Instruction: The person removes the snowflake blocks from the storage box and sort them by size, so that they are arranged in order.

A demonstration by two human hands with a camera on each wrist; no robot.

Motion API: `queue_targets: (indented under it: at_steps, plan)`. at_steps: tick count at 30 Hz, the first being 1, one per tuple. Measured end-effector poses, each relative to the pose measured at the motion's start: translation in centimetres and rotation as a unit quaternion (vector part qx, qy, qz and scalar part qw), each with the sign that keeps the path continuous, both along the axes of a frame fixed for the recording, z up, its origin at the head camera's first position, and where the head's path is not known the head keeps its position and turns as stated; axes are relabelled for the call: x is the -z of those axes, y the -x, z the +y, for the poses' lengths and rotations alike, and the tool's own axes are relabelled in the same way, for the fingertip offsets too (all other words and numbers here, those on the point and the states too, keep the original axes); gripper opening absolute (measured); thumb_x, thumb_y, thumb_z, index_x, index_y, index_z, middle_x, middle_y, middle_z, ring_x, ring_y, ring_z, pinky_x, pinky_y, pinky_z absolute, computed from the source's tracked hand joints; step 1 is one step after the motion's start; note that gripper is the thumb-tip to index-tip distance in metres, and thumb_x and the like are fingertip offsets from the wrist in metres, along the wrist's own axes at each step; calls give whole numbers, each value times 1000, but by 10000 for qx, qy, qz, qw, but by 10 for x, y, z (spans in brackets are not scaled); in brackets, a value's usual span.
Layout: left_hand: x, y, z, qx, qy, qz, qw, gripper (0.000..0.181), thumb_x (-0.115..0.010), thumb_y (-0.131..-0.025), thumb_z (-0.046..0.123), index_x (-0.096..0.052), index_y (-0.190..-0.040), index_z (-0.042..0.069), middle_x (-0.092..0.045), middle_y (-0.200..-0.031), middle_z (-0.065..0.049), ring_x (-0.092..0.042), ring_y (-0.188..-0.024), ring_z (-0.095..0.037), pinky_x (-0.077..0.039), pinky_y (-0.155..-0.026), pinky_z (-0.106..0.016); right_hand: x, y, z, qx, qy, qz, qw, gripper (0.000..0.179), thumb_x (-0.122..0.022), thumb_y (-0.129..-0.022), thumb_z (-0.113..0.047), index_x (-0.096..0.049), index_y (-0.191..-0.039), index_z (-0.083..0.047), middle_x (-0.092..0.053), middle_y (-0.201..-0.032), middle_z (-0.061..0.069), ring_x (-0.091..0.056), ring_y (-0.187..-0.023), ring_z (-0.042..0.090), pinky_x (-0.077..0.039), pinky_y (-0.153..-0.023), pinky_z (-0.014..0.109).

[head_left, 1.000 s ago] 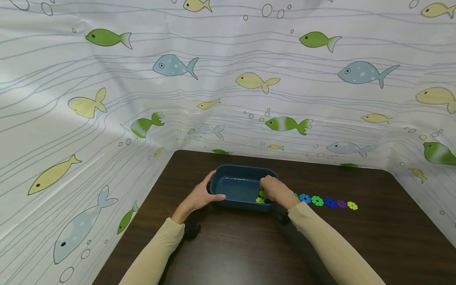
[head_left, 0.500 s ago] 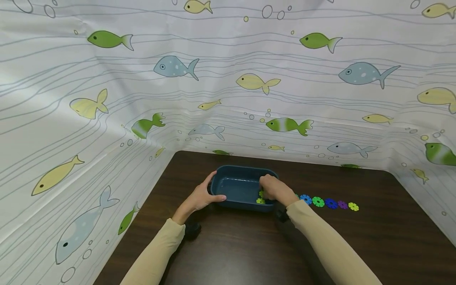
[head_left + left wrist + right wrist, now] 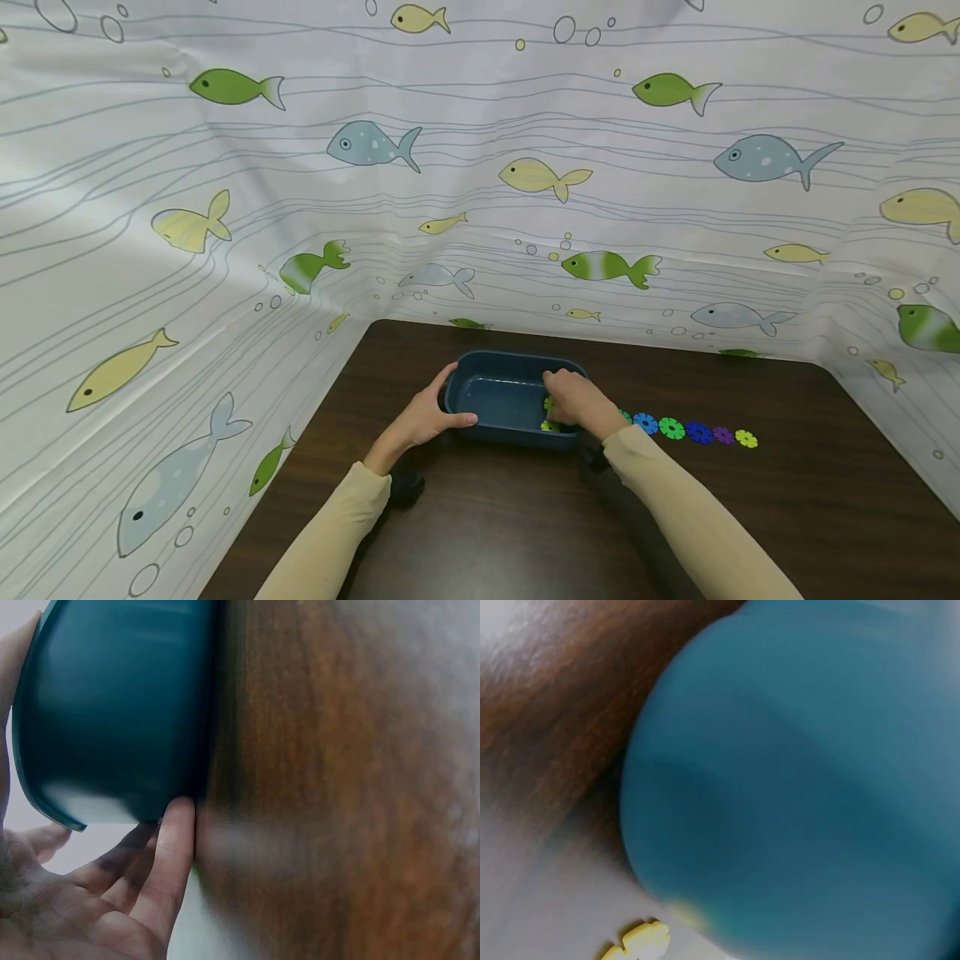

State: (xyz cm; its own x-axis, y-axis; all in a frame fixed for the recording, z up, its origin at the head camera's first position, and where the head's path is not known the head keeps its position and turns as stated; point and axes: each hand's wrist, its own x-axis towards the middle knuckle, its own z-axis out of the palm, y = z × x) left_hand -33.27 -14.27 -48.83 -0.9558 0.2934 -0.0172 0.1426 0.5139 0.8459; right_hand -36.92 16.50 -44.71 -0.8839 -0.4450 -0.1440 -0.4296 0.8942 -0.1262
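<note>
A dark blue plastic tub [image 3: 498, 432] stands on the brown table. My left hand [image 3: 426, 415] holds its left end, thumb along the near rim and fingers round the far side. In the left wrist view, fingers [image 3: 166, 877] touch the tub's wall [image 3: 112, 712] low down. My right hand [image 3: 576, 400] reaches down inside the tub's right end, fingers pointing at several yellow-green flower-shaped discs [image 3: 550, 426]. Its fingertips are partly hidden, and I cannot tell whether they pinch a disc. The right wrist view shows only the tub's blurred outer wall [image 3: 780, 787].
Right of the tub runs a row of flower discs: light blue [image 3: 645, 423], green [image 3: 672, 428], dark blue [image 3: 699, 432], purple [image 3: 723, 435] and yellow [image 3: 746, 438]. A teal disc is partly behind the right wrist. Fish-printed sheeting [image 3: 525, 217] encloses the table [image 3: 480, 517].
My right hand has shifted slightly left inside the tub, its fingers now among the yellow-green discs. My left hand keeps its hold. The head view has tipped up a little.
</note>
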Motion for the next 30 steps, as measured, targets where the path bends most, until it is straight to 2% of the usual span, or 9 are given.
queue_targets:
  at_steps: [4, 8, 11, 15, 22, 25, 30]
  plan:
    - [-1, 1, -1, 5, -2, 29, 10000, 123, -90, -82, 62, -20, -176, 23, -28, -179, -27, -43, -156, -55, -38, -123, -78, 0, 2, 2, -49, 69, -1, 10000, 50, -85, -96, -17, -64, -137, 1, -75, -121, 20, -75, -98, 30, -65, -88, 46]
    - [-1, 0, -1, 10, -12, 6, 10000, 123, -90, -82, 62, -20, -176, 23, -26, -180, -26, -41, -157, -56, -36, -123, -78, 0, 2, 5, -109, 227, -161, 9996, 46, -80, -99, -10, -66, -141, -1, -74, -134, 21, -75, -113, 32, -64, -100, 50]
    - [-1, -1, -1, 6, -16, -8, 10000, 123, -90, -82, 63, -20, -176, 23, -26, -180, -26, -41, -157, -56, -36, -123, -79, 0, 1, 6, -179, 356, -259, 9989, 43, -77, -100, -7, -69, -142, -3, -73, -139, 21, -75, -112, 29, -64, -98, 48]
    - [-1, -1, -1, 23, -6, 10, 10000, 122, -90, -83, 62, -20, -176, 23, -27, -179, -27, -41, -157, -57, -36, -122, -79, -1, -2, 7, -237, 550, -312, 9977, 37, -74, -102, -6, -72, -139, -6, -73, -140, 20, -73, -98, 21, -63, -87, 41]
    - [-1, -2, -1, -1, 0, 7, 10000, 121, -90, -83, 60, -21, -176, 23, -29, -178, -27, -43, -156, -56, -37, -122, -79, -3, -4, 9, -312, 780, -396, 9957, 32, -71, -104, -5, -75, -136, -7, -75, -135, 19, -64, -82, 16, -54, -76, 36]
    - [0, -1, 0, -5, 3, 29, 10000, 121, -90, -83, 61, -22, -176, 23, -30, -178, -28, -44, -155, -56, -39, -122, -78, -3, -3, 10, -293, 867, -476, 9947, 33, -73, -102, -4, -76, -135, -7, -78, -125, 18, -65, -81, 16, -56, -76, 35]
    - [1, 0, -1, -19, 35, 50, 10000, 120, -90, -83, 60, -22, -175, 22, -34, -175, -29, -49, -151, -54, -42, -120, -76, -5, -1, 11, -260, 856, -647, 9939, 35, -77, -99, -4, -75, -134, -5, -79, -113, 15, -71, -87, 17, -64, -82, 39]
